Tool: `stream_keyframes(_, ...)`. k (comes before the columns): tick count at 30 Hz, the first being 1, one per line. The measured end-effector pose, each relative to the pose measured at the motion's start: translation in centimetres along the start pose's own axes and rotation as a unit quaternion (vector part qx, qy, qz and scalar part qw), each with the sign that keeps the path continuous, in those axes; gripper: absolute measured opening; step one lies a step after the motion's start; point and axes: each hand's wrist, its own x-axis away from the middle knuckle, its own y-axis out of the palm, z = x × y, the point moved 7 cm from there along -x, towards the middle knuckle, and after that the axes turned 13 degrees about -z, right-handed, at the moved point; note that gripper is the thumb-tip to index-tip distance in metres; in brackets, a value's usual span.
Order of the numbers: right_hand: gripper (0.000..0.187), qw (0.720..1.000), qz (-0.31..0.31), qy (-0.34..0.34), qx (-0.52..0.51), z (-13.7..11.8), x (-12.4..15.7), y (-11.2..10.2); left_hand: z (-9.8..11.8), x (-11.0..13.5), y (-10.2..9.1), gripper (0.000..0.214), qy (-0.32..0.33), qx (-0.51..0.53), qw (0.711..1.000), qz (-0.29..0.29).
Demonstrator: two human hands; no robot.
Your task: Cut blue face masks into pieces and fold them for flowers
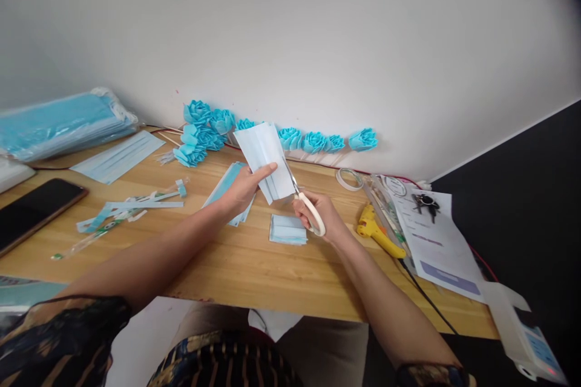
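My left hand (244, 188) is closed on a pale blue face mask sheet (264, 157), holding it upright above the wooden table (236, 266). My right hand (318, 214) grips white-handled scissors (305, 202) whose blades meet the sheet's right edge. Just below the hands lies a small stack of cut blue pieces (287, 230). More mask pieces (227, 190) lie under my left wrist.
Blue fabric roses (272, 133) line the wall. A packet of masks (63, 124), a flat mask (118, 156), a phone (34, 208) and cut strips (127, 208) lie left. Right: tape roll (349, 178), yellow glue gun (379, 233), papers with keys (426, 205).
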Motion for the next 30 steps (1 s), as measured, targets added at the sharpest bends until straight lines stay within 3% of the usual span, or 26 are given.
stream_keyframes(5, 0.04, 0.999, -0.042, -0.004, 0.026, 0.0, -0.1, 0.5, 0.1, -0.1, -0.7, 0.048, -0.008, -0.014, 0.999, 0.029)
stream_keyframes(12, 0.044, 0.994, -0.095, -0.053, 0.031, 0.1, -0.3, 0.6, 0.5, 0.0, -0.4, 0.046, 0.009, -0.016, 1.0, 0.025)
stream_keyframes(30, 0.055, 0.994, -0.064, -0.052, 0.075, -1.4, 0.4, 0.6, -0.8, 0.9, 1.0, 0.04, -0.046, -0.042, 0.998, 0.002)
